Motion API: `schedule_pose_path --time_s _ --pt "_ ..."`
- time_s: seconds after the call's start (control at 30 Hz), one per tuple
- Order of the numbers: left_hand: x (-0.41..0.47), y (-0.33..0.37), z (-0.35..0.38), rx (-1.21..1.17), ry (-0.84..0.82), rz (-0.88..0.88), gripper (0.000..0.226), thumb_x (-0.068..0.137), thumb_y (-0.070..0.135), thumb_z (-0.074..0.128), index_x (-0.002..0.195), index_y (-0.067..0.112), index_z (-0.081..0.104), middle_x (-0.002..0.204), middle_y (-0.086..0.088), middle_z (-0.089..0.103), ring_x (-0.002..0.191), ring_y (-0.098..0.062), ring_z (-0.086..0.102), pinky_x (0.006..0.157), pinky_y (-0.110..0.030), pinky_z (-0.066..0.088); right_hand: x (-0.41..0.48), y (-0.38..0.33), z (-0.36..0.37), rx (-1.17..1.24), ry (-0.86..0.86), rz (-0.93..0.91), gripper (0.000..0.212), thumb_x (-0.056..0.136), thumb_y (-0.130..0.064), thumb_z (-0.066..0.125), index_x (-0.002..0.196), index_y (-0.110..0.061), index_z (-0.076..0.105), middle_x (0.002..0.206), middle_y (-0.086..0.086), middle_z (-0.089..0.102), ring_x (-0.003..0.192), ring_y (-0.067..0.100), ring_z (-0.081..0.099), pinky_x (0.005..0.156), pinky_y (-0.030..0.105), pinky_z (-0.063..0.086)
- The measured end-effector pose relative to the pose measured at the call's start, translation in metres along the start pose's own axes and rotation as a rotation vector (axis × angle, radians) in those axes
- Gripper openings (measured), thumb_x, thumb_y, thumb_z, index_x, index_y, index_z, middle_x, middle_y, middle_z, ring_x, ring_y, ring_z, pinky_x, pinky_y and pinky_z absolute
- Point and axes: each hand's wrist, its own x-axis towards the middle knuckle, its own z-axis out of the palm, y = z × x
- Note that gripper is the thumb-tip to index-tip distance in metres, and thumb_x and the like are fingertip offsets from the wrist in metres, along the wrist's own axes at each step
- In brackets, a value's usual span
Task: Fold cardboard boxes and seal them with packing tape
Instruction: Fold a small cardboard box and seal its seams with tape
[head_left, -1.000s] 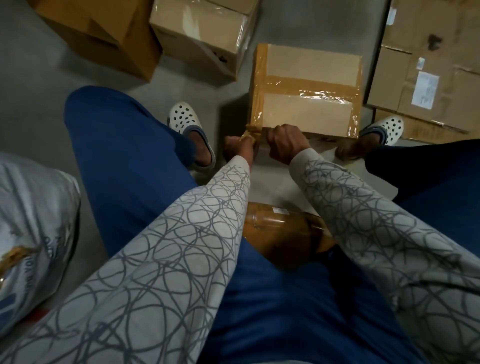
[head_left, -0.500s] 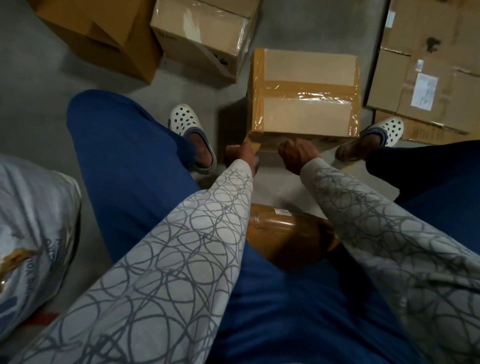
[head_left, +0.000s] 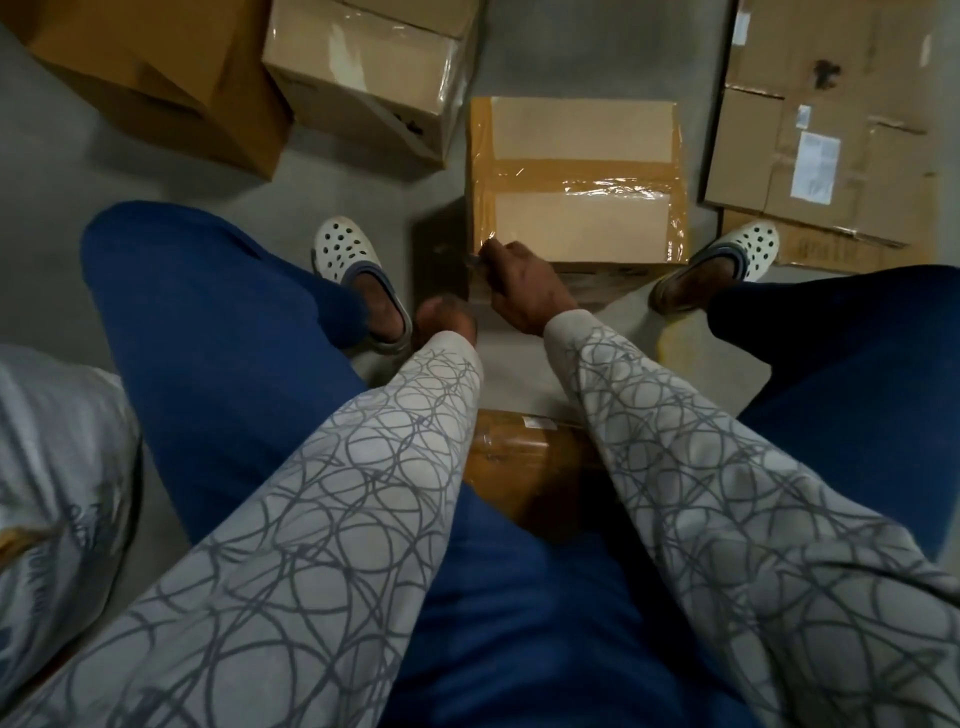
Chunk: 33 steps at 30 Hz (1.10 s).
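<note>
A closed cardboard box (head_left: 576, 135) stands on the floor between my feet, with brown packing tape (head_left: 582, 174) across its top and down its edges. My right hand (head_left: 524, 288) is at the box's near left corner, its fingers curled and pinching the tape end there. My left hand (head_left: 444, 322) hangs just below and left of that corner, apart from the box; it is blurred and its fingers are hidden. A roll of brown tape (head_left: 514, 465) lies between my legs, partly covered by my sleeves.
Two other boxes (head_left: 156, 78) (head_left: 369, 67) stand at the far left. Flattened cardboard sheets (head_left: 841, 119) lie at the right. A grey printed sack (head_left: 57, 467) sits by my left knee. My feet in white clogs (head_left: 348, 249) (head_left: 748, 244) flank the box.
My right hand slid left along the box's near edge to its left corner. My left hand dropped away from that corner toward me.
</note>
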Motion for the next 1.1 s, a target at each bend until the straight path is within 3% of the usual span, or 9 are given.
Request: schedule_pose_path --time_s 0.2,0.3,0.43,0.5,0.57,0.7,0.83,1.0,1.1 --pt "0.001 0.046 0.007 0.109 -0.006 0.225 0.035 0.101 0.036 0.061 0.123 0.012 0.073 0.1 -0.005 0.068 0.095 -0.02 0.059 0.068 -0.009 0.046 0.012 0.004 0.009 0.373 0.173 0.402 0.023 0.104 -0.026 0.05 0.106 -0.005 0.059 0.098 0.02 0.07 0.092 0.041 0.065 0.074 0.04 0.045" --pt "0.012 0.041 0.009 0.179 0.113 0.193 0.047 0.092 0.058 0.054 0.097 0.02 0.079 0.095 -0.012 0.073 0.104 -0.032 0.065 0.101 -0.046 0.045 0.014 0.006 0.007 0.391 0.135 0.408 0.024 0.104 -0.025 0.051 0.107 -0.003 0.059 0.099 0.021 0.069 0.092 0.04 0.064 0.072 0.038 0.042" --pt "0.008 0.043 0.012 0.063 0.016 0.113 0.034 0.096 0.036 0.069 0.099 0.003 0.079 0.084 -0.008 0.067 0.063 -0.004 0.055 0.05 -0.012 0.039 0.015 0.0 -0.002 0.452 0.084 0.48 0.024 0.104 -0.026 0.051 0.111 -0.005 0.061 0.109 0.021 0.069 0.102 0.038 0.063 0.085 0.04 0.047" --pt "0.006 0.051 0.009 0.075 0.034 0.092 0.03 0.094 0.027 0.071 0.105 0.0 0.077 0.088 -0.009 0.063 0.075 -0.011 0.054 0.05 -0.014 0.037 0.014 -0.005 -0.008 0.502 0.031 0.477 0.021 0.103 -0.025 0.051 0.109 -0.008 0.061 0.112 0.02 0.068 0.104 0.036 0.062 0.091 0.043 0.05" --pt "0.005 0.059 0.003 0.151 0.03 0.072 0.029 0.09 0.033 0.074 0.106 0.011 0.079 0.098 -0.006 0.072 0.09 -0.02 0.063 0.072 -0.023 0.045 0.007 -0.007 -0.015 0.537 0.008 0.46 0.014 0.102 -0.024 0.053 0.1 -0.013 0.061 0.107 0.017 0.068 0.101 0.034 0.062 0.089 0.043 0.05" --pt "-0.001 0.052 0.005 0.096 -0.01 0.025 0.036 0.086 0.042 0.072 0.105 0.012 0.077 0.099 -0.006 0.075 0.095 -0.026 0.07 0.09 -0.038 0.057 -0.021 0.001 -0.022 0.875 0.22 0.611 0.017 0.1 -0.02 0.054 0.095 -0.008 0.065 0.087 0.013 0.07 0.082 0.032 0.069 0.078 0.045 0.059" --pt "-0.036 0.055 0.013 -0.251 -0.024 -0.083 0.037 0.08 0.024 0.08 0.107 0.0 0.073 0.104 -0.01 0.073 0.091 -0.023 0.07 0.082 -0.033 0.056 -0.066 0.015 -0.023 1.361 0.257 0.829 0.015 0.102 -0.011 0.047 0.097 -0.01 0.06 0.082 0.01 0.062 0.069 0.023 0.061 0.072 0.036 0.054" --pt "-0.07 0.058 0.023 -0.352 -0.358 -0.213 0.039 0.088 0.005 0.071 0.125 0.009 0.059 0.116 -0.01 0.067 0.112 -0.027 0.063 0.072 -0.036 0.056 -0.086 0.02 -0.028 1.362 0.307 0.869 0.022 0.097 -0.013 0.053 0.114 -0.008 0.067 0.096 0.009 0.069 0.086 0.023 0.065 0.071 0.031 0.054" --pt "-0.081 0.059 0.029 -0.322 -0.504 -0.149 0.033 0.09 -0.002 0.063 0.12 0.012 0.066 0.111 -0.005 0.071 0.112 -0.024 0.064 0.083 -0.041 0.056 -0.096 0.028 -0.037 1.31 0.342 0.83 0.019 0.093 -0.013 0.053 0.103 -0.014 0.07 0.097 0.007 0.07 0.09 0.022 0.064 0.067 0.028 0.048"
